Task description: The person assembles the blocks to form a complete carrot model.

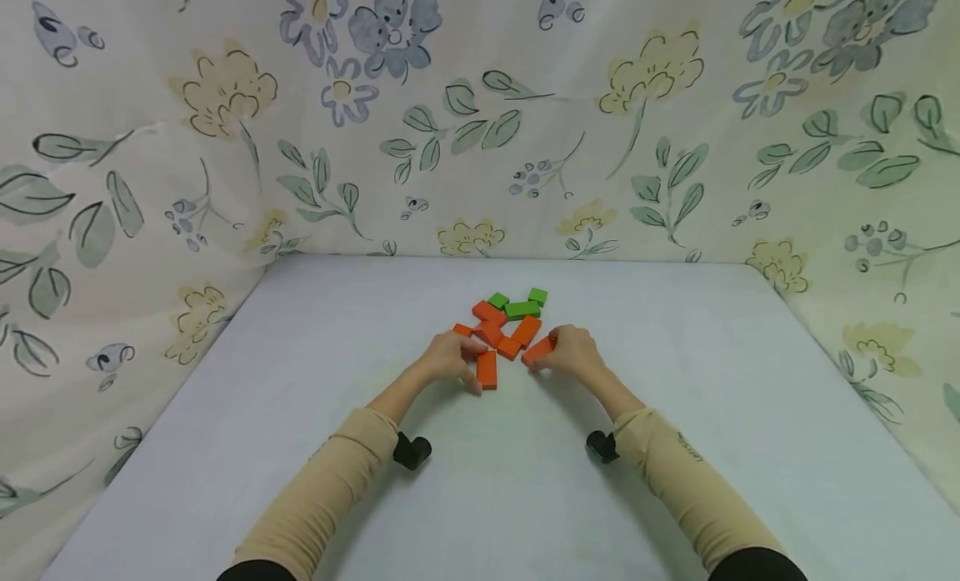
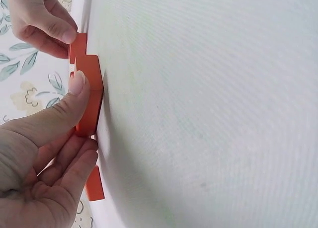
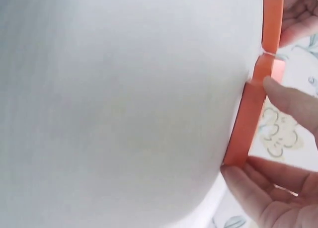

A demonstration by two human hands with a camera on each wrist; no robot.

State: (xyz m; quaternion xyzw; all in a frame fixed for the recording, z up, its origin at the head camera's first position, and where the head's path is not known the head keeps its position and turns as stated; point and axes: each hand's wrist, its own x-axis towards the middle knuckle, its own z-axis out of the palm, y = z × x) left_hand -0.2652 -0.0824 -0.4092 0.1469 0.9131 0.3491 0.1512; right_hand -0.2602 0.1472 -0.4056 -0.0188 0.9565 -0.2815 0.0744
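Observation:
Flat orange and green rectangular blocks lie grouped on the white table. My left hand (image 1: 447, 358) pinches an orange block (image 1: 487, 371) at the near side of the group; in the left wrist view its thumb presses on that block (image 2: 90, 96), with the fingers at the other end. To the right, my right hand (image 1: 572, 353) grips a slanted orange block (image 1: 536, 353). Thumb and fingertips hold opposite ends of this block (image 3: 246, 123) in the right wrist view. Beside the left fingers, another orange block (image 1: 462, 329) is partly hidden.
Several more orange blocks, one of them an orange block (image 1: 527, 330) near the right hand, sit between and beyond the hands. A long green block (image 1: 522, 310) and smaller green blocks (image 1: 537, 297) lie behind them. Floral cloth (image 1: 465, 147) hangs past the table's (image 1: 480, 498) far edge.

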